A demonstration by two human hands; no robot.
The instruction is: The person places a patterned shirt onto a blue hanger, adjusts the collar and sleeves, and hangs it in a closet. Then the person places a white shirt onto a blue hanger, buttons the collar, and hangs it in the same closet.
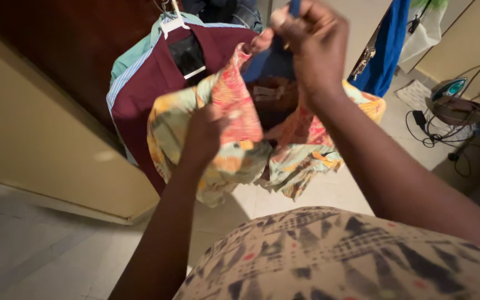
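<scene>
Hands work high at the far rack: left hand point(206, 130) bunches the floral shirt point(240, 150), right hand point(312, 41) pinches the blue hanger point(270, 64) near its collar; best to keep the collar spread while seating shoulders, clear of the maroon shirt point(151, 83).

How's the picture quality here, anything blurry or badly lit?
Head view: warm, dim indoor light; the right hand and left hand are soft with motion blur, as is the patterned shirt they grip. The floor at lower left is smeared. The maroon shirt on its hanger is sharper; the door behind it is deep in shadow. Edges bend from the wide lens.
</scene>
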